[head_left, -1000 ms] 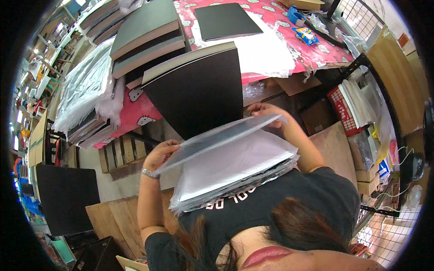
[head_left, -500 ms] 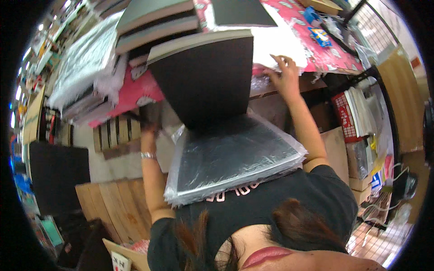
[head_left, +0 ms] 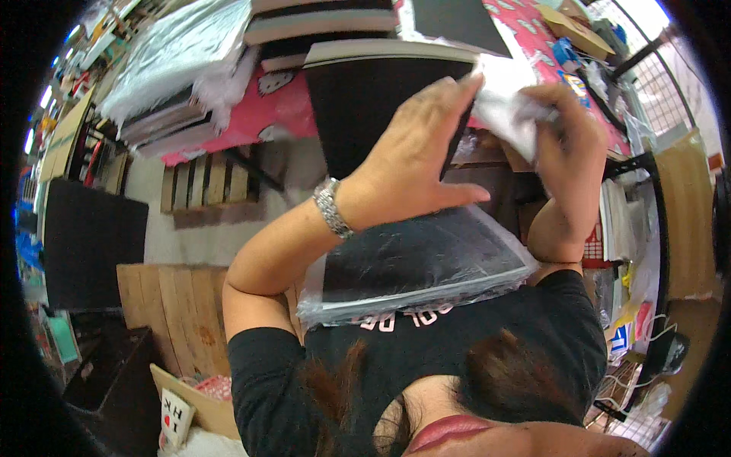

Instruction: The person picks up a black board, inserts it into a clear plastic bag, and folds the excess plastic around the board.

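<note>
My left hand (head_left: 415, 152), with a silver metal band on its wrist, reaches across the front of an upright black panel (head_left: 362, 114). Its fingers are stretched out and the thumb is apart. The fingertips are at the panel's upper right corner, beside a white sheet (head_left: 506, 107). My right hand (head_left: 571, 148) is curled and blurred at the sheet's right side, gripping a lifted, creased part of it. Against my body lies a flat stack of black panels (head_left: 396, 263) wrapped in clear plastic. The upright panel stands behind it, its lower part hidden by my left hand and forearm.
A table with a pink patterned cover (head_left: 285, 110) runs along the back. It bears thick dark-and-grey slabs (head_left: 324, 27), a plastic-wrapped bundle (head_left: 183, 57) and another black panel (head_left: 461, 23). Wooden slats (head_left: 205, 183) stand under it. At right are a cardboard sheet (head_left: 685, 213) and a wire rack (head_left: 636, 53).
My left hand has come up from the left side and across to the panel's right edge. My right hand has moved right, lifting part of the white sheet. The whole view has shifted a little.
</note>
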{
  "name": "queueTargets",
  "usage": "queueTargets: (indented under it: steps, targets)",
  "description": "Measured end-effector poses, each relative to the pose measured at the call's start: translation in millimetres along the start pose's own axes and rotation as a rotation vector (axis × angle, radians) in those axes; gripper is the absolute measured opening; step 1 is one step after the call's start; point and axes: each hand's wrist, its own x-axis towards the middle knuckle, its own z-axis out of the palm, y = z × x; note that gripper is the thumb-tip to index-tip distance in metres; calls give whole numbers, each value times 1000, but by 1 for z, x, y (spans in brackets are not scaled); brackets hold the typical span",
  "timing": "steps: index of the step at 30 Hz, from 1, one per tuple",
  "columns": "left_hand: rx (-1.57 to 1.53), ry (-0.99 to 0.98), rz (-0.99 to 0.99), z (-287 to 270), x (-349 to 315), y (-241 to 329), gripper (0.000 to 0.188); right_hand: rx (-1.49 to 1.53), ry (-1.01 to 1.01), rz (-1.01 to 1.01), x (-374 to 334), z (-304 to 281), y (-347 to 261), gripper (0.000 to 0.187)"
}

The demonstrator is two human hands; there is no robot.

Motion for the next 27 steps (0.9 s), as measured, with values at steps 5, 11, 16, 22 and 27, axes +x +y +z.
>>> queueTargets:
  steps: [5,11,16,22,27]
  targets:
    - [-729,-464,-484,-13,-5,19,42,486,-481,-91,2,-21,-13,12]
    - [-1652,223,-693,-18,-45,-69,90,735,-349,452,20,55,56,28]
    - [-270,68,-527,-5,-52,-41,68,680,-502,507,20,76,55,34]
    - [-768,173,-938,-84,-60,-90,26,659,-435,349,11,64,75,35]
    - [-687,53,-720,-55,-63,-60,46,817,-434,441,4,68,81,34]
